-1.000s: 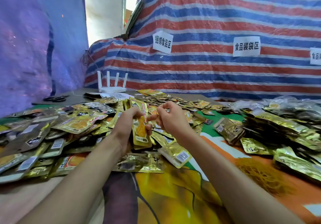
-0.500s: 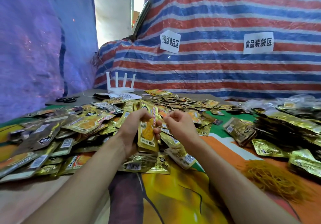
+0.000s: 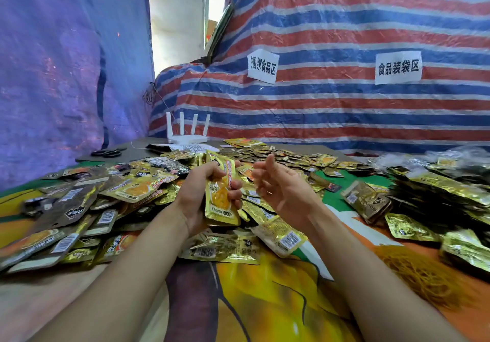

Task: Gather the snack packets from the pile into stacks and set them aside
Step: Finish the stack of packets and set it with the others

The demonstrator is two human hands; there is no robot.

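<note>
Backdrop is a red, white and blue striped woven-plastic tarpaulin (image 3: 344,108), of no bearing on the work. The bench carries a printed cloth in orange, yellow and green (image 3: 267,304). Across its far and left parts sprawls the pile of flat gold-foil snack packets (image 3: 111,198), lying at all angles, some barcode side up. To the right, well apart from that pile, sit dense heaps of gathered gold-foil packets (image 3: 437,193), judged to be the set-aside ground, with a tangled mound of yellow rubber bands (image 3: 419,275) near them. The left hand (image 3: 197,198) has fingers and thumb curled round a thin upright stack of yellow-printed gold packets (image 3: 221,203), held just above the near edge of the pile. The right hand (image 3: 282,190) holds nothing, its fingers loosely spread, just beside the stack and not touching it. Step in hand, as judged: fetching the next packet to add. Recommendations follow. The right hand should take a packet lying free on top rather than one pinned under others, since foil slides and a tug would scatter its neighbours. The packet should be turned printed face outward and the same end up before it meets the stack — mixed facings make a bundle that skews. The left grip should ease only enough to admit it, then square the lower edges
</note>
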